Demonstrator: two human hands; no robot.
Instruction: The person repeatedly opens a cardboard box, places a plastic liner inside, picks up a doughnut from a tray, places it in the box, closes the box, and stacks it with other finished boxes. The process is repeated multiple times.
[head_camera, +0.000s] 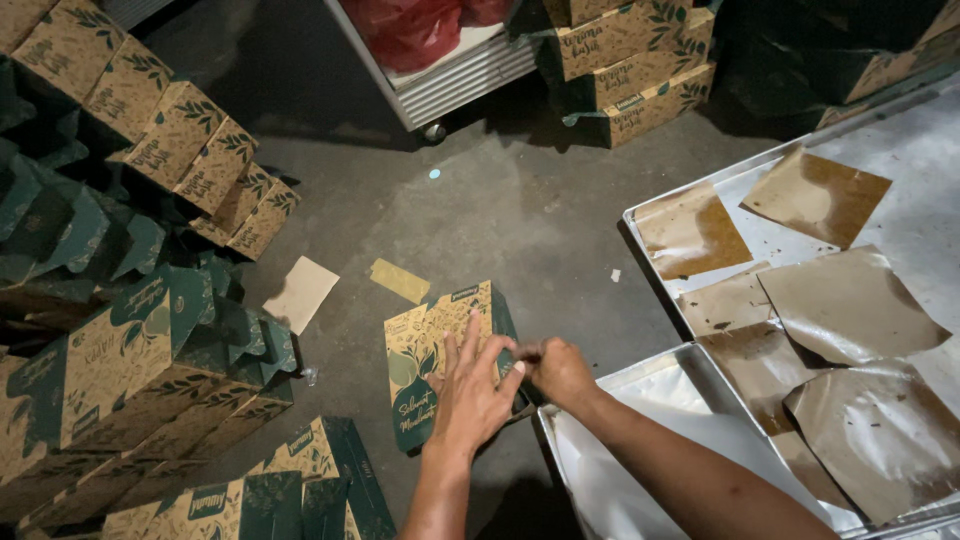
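I see the left hand (472, 385) lying flat on a green and tan printed carton (440, 362), fingers spread and released, palm pressing its top face. The carton sits on the dark floor (480, 210) near frame centre, just at 6 o'clock of it. The right hand (560, 368) is at 3 o'clock of the left, fingers pinched together on the carton's right edge, seemingly on a flap; the exact hold is hidden by the knuckles.

At 9 o'clock I note heaps of folded cartons (130, 370) of the same print, more at 11 o'clock. Two loose paper scraps (302, 293) lie on the floor at 10 o'clock of the carton. At 3 to 4 o'clock, metal trays (905, 150) hold stained brown paper sheets (850, 305). At 12 o'clock, a wheeled rack (450, 75) and stacked cartons (630, 65).
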